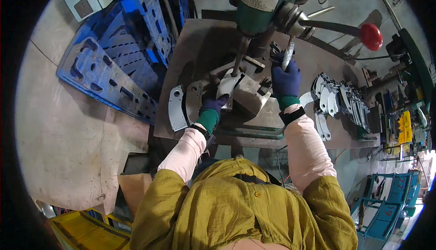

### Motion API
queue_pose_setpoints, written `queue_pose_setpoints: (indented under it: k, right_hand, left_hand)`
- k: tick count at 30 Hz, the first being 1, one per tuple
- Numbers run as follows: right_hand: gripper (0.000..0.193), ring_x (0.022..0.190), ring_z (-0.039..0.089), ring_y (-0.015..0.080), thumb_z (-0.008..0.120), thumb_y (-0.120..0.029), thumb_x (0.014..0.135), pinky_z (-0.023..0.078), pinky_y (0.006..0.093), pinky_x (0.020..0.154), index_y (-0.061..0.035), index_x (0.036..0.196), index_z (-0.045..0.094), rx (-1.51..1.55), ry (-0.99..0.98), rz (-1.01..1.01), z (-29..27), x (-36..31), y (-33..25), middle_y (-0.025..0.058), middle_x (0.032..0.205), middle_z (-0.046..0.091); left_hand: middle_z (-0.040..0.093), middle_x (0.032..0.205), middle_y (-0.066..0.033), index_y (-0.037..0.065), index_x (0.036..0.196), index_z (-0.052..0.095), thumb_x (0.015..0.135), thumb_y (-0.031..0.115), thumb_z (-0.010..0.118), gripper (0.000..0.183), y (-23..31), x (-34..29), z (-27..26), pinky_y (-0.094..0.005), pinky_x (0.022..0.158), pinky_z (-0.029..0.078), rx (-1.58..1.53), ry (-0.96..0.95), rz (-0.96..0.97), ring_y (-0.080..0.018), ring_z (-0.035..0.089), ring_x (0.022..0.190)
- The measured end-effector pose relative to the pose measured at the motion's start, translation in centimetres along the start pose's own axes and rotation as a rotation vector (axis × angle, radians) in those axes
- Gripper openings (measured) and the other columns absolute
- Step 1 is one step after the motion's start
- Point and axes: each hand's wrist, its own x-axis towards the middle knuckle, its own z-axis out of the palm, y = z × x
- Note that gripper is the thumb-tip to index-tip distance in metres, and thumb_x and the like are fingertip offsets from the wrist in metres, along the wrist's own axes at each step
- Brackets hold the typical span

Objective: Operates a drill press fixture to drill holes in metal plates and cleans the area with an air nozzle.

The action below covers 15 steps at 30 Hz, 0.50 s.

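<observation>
Item: curved metal plate, laid on the metal fixture beneath the tool of the green drill press.

Left hand, gloved: set at the plate's near edge, fingertips on it; whether the plate is gripped or merely pressed cannot be told.

Right hand, gloved: closed around the pale-wrapped lever handle.

Hazards, as judged: the plate could be spun or lifted if the tool bites while only light finger pressure is applied. The left glove could be snagged, being so near the tool. A hole could be misplaced if the plate is not seated squarely. Loose curved plates, laid left of that hand, could be knocked by the forearm.
</observation>
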Motion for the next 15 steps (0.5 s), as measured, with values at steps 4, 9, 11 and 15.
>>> queue_pose_setpoints:
  k: [4, 9, 11, 15]
  right_hand:
    - [0.025, 0.078, 0.066, 0.0362, 0.069, -0.014, 0.075, 0.052, 0.0425, 0.068, -0.0097, 0.099, 0.069, -0.072, 0.052, -0.039, 0.1, 0.6, 0.6, 0.0156, 0.087, 0.068]
    - [0.023, 0.079, 0.066, 0.0360, 0.070, -0.016, 0.076, 0.052, 0.0432, 0.068, -0.0098, 0.098, 0.068, -0.077, 0.100, -0.097, 0.4, 0.8, 0.7, 0.0148, 0.086, 0.068]
    - [0.022, 0.079, 0.066, 0.0360, 0.070, -0.016, 0.077, 0.052, 0.0436, 0.068, -0.0097, 0.098, 0.068, -0.064, 0.103, -0.107, 0.3, 1.0, 0.9, 0.0147, 0.086, 0.067]
    - [0.022, 0.077, 0.065, 0.0362, 0.069, -0.015, 0.077, 0.051, 0.0442, 0.067, -0.0095, 0.098, 0.067, -0.101, 0.099, -0.193, 0.3, 1.3, 1.1, 0.0140, 0.086, 0.067]
  left_hand:
    - [0.064, 0.118, -0.0219, 0.003, 0.118, 0.064, 0.079, 0.073, 0.055, 0.081, 0.7, -0.8, 0.4, -0.0418, 0.096, 0.044, -0.108, 0.052, 0.013, -0.0379, 0.057, 0.114]
    - [0.067, 0.110, -0.0163, 0.006, 0.121, 0.063, 0.079, 0.057, 0.064, 0.066, -0.2, -0.6, 0.5, -0.0388, 0.078, 0.050, -0.220, 0.030, 0.082, -0.0315, 0.064, 0.094]
    - [0.068, 0.105, -0.0102, 0.010, 0.127, 0.059, 0.080, 0.039, 0.073, 0.057, 0.5, -0.7, 0.6, -0.0342, 0.061, 0.054, -0.345, 0.020, 0.069, -0.0233, 0.065, 0.081]
    - [0.068, 0.106, -0.0091, 0.008, 0.125, 0.060, 0.079, 0.041, 0.074, 0.057, 0.0, -0.5, 0.6, -0.0349, 0.063, 0.053, -0.431, -0.004, 0.068, -0.0227, 0.066, 0.081]
